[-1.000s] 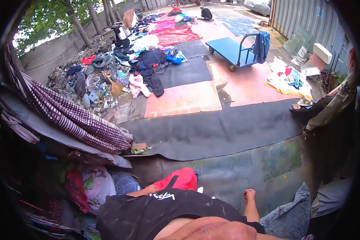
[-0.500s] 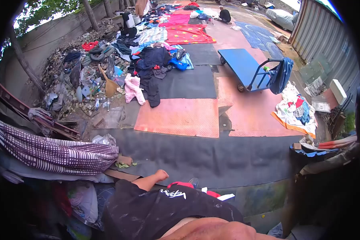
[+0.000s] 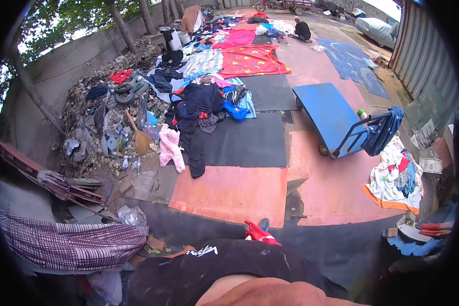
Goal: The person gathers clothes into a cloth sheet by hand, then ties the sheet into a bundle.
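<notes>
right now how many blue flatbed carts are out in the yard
1. The blue cart stands on the mats right of the dark clothes pile, with a blue garment hung over its handle. Others could be hidden beyond the frame edges.

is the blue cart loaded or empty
Its deck is empty: the blue cart's flat bed shows bare, and only a dark blue cloth hangs over its handle.

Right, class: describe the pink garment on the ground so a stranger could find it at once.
Start at the blue flatbed cart on the red mats and look left across the dark mat. At that mat's left edge, just right of the broom, lies the pink garment. It is the only pale pink piece, beside dark clothes.
</notes>
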Available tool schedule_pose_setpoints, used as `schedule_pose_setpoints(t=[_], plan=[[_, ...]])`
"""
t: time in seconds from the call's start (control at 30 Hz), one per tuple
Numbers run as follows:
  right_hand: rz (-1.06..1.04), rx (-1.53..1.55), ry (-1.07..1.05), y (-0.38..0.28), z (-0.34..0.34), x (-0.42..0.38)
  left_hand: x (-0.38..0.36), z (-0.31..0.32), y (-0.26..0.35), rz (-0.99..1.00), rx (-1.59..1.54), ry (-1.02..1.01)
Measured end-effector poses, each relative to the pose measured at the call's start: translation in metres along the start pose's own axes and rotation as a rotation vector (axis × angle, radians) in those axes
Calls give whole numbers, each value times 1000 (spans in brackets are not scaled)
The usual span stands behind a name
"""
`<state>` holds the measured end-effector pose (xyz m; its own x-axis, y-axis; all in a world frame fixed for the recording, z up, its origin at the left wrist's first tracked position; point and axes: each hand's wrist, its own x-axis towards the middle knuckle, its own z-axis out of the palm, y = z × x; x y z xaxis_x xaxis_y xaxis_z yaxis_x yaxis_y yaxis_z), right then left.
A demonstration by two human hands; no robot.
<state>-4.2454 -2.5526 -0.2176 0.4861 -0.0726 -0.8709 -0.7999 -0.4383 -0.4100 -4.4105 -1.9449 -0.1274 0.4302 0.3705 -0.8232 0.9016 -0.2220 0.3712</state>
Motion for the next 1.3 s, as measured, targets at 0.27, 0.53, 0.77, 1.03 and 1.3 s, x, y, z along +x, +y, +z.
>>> schedule_pose_setpoints(t=[0.27,0.53,0.77,1.03,1.3], plan=[[-185,1,84,-397,-96,146,88,-38,206,-84,-221,11],[-434,61,141,-721,-122,273,283,-109,415,-66,-236,-29],[22,6,-20,-774,-79,347,459,-249,656,-46,-350,94],[-91,-31,-22,-979,-71,459,592,-391,978,232,-362,301],[-124,137,-10,-1280,-156,662,674,-375,1064,-137,-239,71]])
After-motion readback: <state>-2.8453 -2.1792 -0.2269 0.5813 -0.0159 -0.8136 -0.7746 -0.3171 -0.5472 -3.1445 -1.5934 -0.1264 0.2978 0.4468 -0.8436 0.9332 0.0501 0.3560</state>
